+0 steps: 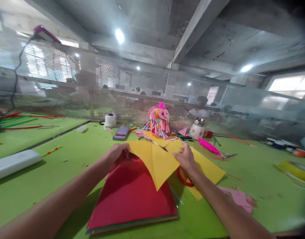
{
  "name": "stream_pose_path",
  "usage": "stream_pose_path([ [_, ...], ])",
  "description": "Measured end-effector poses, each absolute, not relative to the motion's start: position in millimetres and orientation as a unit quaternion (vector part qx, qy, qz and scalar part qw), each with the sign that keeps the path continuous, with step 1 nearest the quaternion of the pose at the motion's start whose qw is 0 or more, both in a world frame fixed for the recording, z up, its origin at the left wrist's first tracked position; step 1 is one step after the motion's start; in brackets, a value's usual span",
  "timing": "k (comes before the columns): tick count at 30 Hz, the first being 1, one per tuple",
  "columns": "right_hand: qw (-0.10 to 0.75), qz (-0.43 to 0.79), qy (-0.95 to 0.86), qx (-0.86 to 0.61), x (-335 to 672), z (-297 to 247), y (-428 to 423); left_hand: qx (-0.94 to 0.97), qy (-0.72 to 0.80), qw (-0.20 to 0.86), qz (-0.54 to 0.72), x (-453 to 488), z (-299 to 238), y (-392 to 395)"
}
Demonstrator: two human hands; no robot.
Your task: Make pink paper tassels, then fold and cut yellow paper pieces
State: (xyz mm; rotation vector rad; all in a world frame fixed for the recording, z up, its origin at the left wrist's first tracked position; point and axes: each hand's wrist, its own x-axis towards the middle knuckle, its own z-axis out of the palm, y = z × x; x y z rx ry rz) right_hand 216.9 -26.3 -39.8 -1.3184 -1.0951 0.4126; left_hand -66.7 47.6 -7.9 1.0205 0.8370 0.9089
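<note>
A creased sheet of yellow paper (152,156) is stretched between my hands, its lower corner pointing towards me. My left hand (119,153) pinches its left corner. At its right side my right hand (186,157) grips the edge between thumb and fingers. Below the sheet lies a stack of coloured paper with a red sheet (134,196) on top. A red scissor handle (184,177) shows beneath my right wrist, the rest of the scissors partly hidden by paper. More yellow paper (209,166) lies flat on the right.
On the green table (67,176) stand a fringed pink paper craft (159,119), a white tape roll (110,120) and a white robot-like jar (197,128). A phone (121,132), a pink bundle (209,146), pink scraps (238,198), yellow tape (296,171) and a white block (15,162) lie around.
</note>
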Motion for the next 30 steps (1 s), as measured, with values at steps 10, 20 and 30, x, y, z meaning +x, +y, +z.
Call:
stream_pose_path([
  [10, 0.347, 0.127, -0.823, -0.431, 161, -31, -60, 0.518, 0.372, 0.647, 0.418, -54, -4, 22],
  [20, 0.358, 0.258, -0.796, -0.414, 162, -37, -61, 0.874, 0.269, 0.363, 0.177, -98, 21, 49],
  [30, 0.389, 0.385, -0.746, -0.380, 158, -40, -66, 0.970, 0.110, 0.196, 0.096, -84, 19, 31],
])
